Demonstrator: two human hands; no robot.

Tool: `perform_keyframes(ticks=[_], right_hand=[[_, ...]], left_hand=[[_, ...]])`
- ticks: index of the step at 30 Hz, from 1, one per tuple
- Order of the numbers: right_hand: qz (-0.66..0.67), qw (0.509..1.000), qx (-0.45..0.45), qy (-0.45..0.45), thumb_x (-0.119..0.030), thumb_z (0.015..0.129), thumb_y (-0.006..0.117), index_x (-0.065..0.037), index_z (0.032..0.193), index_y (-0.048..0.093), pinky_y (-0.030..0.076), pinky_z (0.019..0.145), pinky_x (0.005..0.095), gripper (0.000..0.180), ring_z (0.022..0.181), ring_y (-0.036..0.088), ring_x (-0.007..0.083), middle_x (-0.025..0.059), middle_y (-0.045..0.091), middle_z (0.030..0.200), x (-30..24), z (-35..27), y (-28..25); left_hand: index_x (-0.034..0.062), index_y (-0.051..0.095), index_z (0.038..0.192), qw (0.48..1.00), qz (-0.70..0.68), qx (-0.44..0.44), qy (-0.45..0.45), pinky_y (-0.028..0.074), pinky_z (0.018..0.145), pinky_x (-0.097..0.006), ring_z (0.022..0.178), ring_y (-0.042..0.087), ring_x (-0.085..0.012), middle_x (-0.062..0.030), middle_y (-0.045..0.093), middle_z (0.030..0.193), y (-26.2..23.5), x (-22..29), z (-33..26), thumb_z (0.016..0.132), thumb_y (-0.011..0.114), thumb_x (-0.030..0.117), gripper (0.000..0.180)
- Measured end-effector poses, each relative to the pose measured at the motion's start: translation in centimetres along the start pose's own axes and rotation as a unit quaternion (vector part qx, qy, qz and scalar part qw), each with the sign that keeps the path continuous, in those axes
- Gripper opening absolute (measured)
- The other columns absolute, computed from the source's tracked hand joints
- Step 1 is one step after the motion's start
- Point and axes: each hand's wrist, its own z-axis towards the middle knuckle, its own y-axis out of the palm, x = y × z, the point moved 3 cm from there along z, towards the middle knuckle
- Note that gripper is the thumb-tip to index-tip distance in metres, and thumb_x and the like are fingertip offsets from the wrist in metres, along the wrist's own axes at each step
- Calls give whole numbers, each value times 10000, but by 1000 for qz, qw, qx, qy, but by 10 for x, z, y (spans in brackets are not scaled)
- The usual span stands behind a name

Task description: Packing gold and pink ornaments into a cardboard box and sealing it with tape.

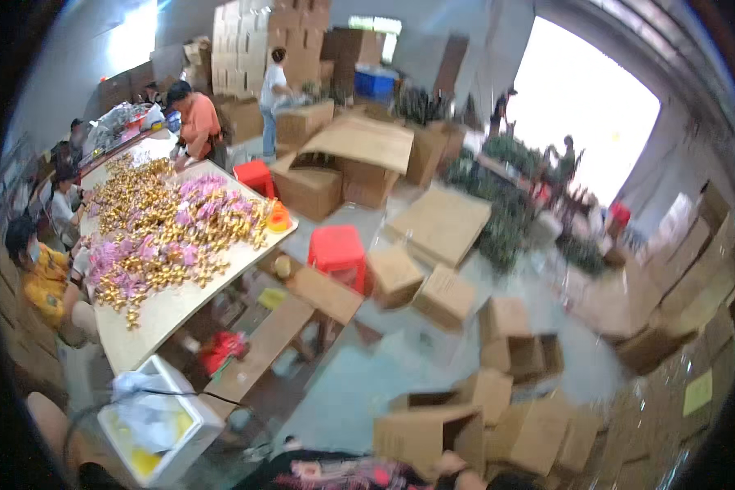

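Note:
At the lower edge my right hand (449, 465) shows small and blurred, with a dark band at the wrist. It is next to an open cardboard box (408, 433); whether it touches the box or holds anything I cannot make out. My left hand does not show. A blurred patch of bare skin (51, 420) appears at the lower left, and whose it is remains unclear. Close to it stands a white foam box (208, 416) with a clear plastic bag (151, 416) and something yellow inside. A dark cable crosses over the foam box.
A long table (143, 343) bears heaped gold ornaments (139, 192) and pink-wrapped pieces; several people work around it. Red stools (337, 249) and a wooden bench (257, 343) stand beside it. Cardboard boxes (445, 294) crowd the floor, with dark green foliage (498, 220) behind.

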Motion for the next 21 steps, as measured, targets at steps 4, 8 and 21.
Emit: perform_keyframes(ticks=[4, 8, 21], right_hand=[[-55, 997, 37, -37, -314, 711, 628, 24, 874, 705, 534, 761, 455, 384, 854, 650, 423, 267, 663, 920, -91, -7, -15], [-8, 958, 238, -156, -288, 772, 663, -56, 929, 700, 501, 797, 465, 282, 902, 603, 413, 224, 641, 948, -213, -25, -100], [-176, 872, 291, -352, -129, 763, 594, -134, 886, 678, 459, 711, 427, 148, 816, 594, 316, 109, 600, 843, -399, 104, -258]], left_hand=[[17, 564, 1169, 998, -12, -57, -12, 394, 997, -409, 1102, 533, -244, -98, 571, 1196, -50, -12, 0, 868, 638, 355, 458], [17, 561, 1185, 997, -24, -67, -25, 392, 1005, -420, 1109, 534, -257, -102, 569, 1208, -76, -46, -1, 864, 647, 362, 478], [15, 551, 1236, 997, -8, -46, 57, 388, 1032, -458, 1132, 537, -296, -113, 563, 1248, -120, -156, 61, 852, 674, 384, 546]])
